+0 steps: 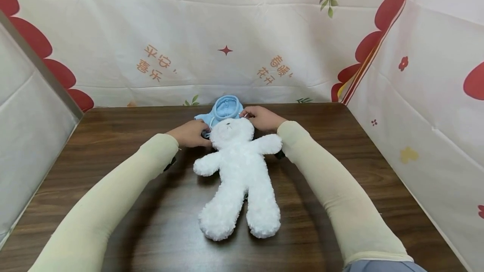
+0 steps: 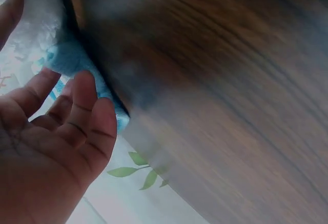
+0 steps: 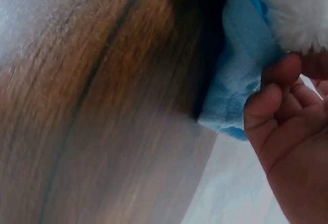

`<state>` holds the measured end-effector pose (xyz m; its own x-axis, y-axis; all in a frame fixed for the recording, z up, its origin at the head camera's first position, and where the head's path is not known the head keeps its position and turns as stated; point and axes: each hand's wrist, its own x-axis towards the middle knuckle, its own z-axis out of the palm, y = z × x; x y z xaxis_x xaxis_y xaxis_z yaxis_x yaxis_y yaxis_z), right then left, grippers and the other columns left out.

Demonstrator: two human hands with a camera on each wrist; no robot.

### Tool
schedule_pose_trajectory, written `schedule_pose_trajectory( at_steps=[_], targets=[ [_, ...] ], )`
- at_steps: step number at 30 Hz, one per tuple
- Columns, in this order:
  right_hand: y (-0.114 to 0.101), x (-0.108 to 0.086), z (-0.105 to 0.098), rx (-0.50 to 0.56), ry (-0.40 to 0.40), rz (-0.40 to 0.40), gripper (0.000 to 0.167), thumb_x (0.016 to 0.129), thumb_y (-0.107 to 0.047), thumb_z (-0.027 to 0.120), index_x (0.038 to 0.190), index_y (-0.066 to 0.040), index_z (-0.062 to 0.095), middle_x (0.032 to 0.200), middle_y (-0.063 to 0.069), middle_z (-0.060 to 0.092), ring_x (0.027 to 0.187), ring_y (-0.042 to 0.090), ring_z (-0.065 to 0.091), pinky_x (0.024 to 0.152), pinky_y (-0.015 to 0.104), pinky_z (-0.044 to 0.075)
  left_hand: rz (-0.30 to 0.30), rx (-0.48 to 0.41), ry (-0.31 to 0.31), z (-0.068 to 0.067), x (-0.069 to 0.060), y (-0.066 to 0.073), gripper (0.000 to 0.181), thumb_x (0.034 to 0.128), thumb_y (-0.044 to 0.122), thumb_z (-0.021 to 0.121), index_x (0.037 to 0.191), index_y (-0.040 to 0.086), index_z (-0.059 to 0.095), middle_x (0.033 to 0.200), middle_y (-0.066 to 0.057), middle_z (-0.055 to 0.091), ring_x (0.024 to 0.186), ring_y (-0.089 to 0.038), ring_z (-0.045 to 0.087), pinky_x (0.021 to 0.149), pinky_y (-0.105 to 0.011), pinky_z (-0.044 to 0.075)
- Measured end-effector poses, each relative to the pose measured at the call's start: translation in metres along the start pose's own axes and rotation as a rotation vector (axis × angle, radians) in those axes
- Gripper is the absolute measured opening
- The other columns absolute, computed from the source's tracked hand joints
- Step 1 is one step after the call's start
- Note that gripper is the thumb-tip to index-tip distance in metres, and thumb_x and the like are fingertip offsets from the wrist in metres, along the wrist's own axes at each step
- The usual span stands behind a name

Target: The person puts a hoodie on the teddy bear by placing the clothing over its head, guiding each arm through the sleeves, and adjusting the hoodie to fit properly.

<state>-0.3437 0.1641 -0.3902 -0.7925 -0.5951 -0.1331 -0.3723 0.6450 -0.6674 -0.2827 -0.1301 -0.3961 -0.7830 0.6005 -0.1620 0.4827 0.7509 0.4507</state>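
Note:
A white plush bear (image 1: 243, 165) lies on its back on the table, head toward the far edge. Beyond its head is a small light-blue hooded doll top (image 1: 204, 117), its round hood opening facing up. My left hand (image 1: 190, 133) is left of the bear's head, by the top's left side; in the left wrist view its fingers (image 2: 84, 93) are loosely bent against the blue cloth, thumb apart. At the right of the head, my right hand (image 1: 263, 118) pinches the blue top's edge, fingers curled in the right wrist view. The bear's head partly covers the top.
The dark wood-grain table (image 1: 151, 205) ends at a white printed cloth backdrop (image 1: 227, 24) just behind the blue top. Similar cloth hangs at the right (image 1: 435, 108), and a pale panel (image 1: 30, 108) stands along the left side.

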Motion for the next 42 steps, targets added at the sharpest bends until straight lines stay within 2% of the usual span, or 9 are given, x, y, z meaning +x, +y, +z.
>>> schedule_pose_trajectory(
  at_steps=[5,7,12,16,20,27,30,35,42],
  targets=[
    [-0.008,-0.013,-0.011,0.229,-0.072,0.074,0.031,0.103,-0.021,0.042,0.128,-0.012,0.059,0.093,0.009,0.055,0.08,0.028,0.049,0.076,0.042,0.046,-0.002,-0.002,0.025,-0.001,0.003,0.005,0.047,0.0897,0.031,0.069,0.122,-0.003,0.063,0.116,-0.016,0.062,0.102,-0.027,0.058,0.091,-0.043,0.047],
    [-0.012,-0.019,-0.015,0.257,-0.115,0.102,0.035,0.103,-0.028,0.045,0.134,-0.014,0.055,0.096,0.008,0.052,0.08,0.028,0.049,0.075,0.042,0.047,-0.009,-0.015,0.021,-0.001,0.004,0.007,0.047,0.09,0.031,0.069,0.122,-0.003,0.062,0.116,-0.015,0.062,0.1,-0.026,0.057,0.09,-0.043,0.047],
    [-0.019,-0.025,-0.019,0.141,-0.225,0.1,0.049,0.101,-0.039,0.054,0.143,-0.016,0.045,0.128,0.006,0.051,0.107,0.022,0.055,0.087,0.039,0.048,-0.023,-0.027,0.017,-0.001,0.007,0.009,0.04,0.0939,0.026,0.062,0.122,-0.002,0.063,0.115,-0.014,0.064,0.098,-0.025,0.057,0.091,-0.043,0.046],
    [-0.02,-0.023,-0.018,0.093,-0.244,0.066,0.05,0.1,-0.033,0.057,0.143,-0.012,0.044,0.129,0.012,0.052,0.11,0.025,0.053,0.089,0.041,0.047,-0.029,0.005,0.061,0.002,0.01,0.007,0.027,0.0986,0.018,0.055,0.115,-0.001,0.066,0.107,-0.013,0.067,0.095,-0.026,0.061,0.089,-0.044,0.048],
    [-0.021,-0.02,-0.016,0.059,-0.237,0.053,0.051,0.099,-0.028,0.061,0.143,-0.009,0.044,0.131,0.01,0.05,0.115,0.024,0.05,0.091,0.04,0.045,-0.058,0.077,0.095,0.009,0.014,0.003,0.022,0.0959,0.015,0.06,0.112,0.001,0.066,0.104,-0.012,0.067,0.094,-0.026,0.062,0.087,-0.044,0.049],
    [-0.021,-0.019,-0.015,0.004,-0.254,0.04,0.048,0.098,-0.023,0.062,0.14,-0.007,0.044,0.122,0.011,0.047,0.108,0.025,0.043,0.092,0.038,0.04,-0.048,0.142,0.087,0.016,0.016,0.005,0.026,0.0906,0.014,0.065,0.113,0.001,0.065,0.106,-0.013,0.063,0.092,-0.026,0.059,0.085,-0.043,0.049],
    [-0.021,-0.019,-0.015,-0.012,-0.255,0.051,0.047,0.099,-0.026,0.061,0.139,-0.008,0.043,0.12,0.012,0.047,0.106,0.025,0.043,0.09,0.038,0.039,-0.034,0.108,0.117,0.015,0.014,0.008,0.02,0.0923,0.012,0.06,0.108,0.003,0.069,0.101,-0.011,0.063,0.087,-0.024,0.057,0.081,-0.041,0.049],
    [-0.021,-0.022,-0.016,-0.018,-0.247,0.097,0.048,0.099,-0.034,0.059,0.137,-0.009,0.042,0.115,0.012,0.048,0.098,0.024,0.046,0.085,0.038,0.042,-0.04,-0.043,0.2,0.009,0.011,0.015,0.019,0.0953,0.008,0.05,0.102,0.003,0.067,0.087,-0.009,0.063,0.075,-0.023,0.054,0.075,-0.04,0.046],
    [-0.021,-0.024,-0.014,0.0,-0.216,0.085,0.043,0.099,-0.032,0.061,0.132,-0.008,0.047,0.103,0.011,0.049,0.087,0.022,0.046,0.077,0.036,0.041,-0.022,-0.127,0.217,0.009,0.011,0.017,0.03,0.0949,-0.002,0.046,0.122,0.003,0.056,0.117,-0.019,0.063,0.08,-0.024,0.058,0.079,-0.041,0.046]
  ],
)
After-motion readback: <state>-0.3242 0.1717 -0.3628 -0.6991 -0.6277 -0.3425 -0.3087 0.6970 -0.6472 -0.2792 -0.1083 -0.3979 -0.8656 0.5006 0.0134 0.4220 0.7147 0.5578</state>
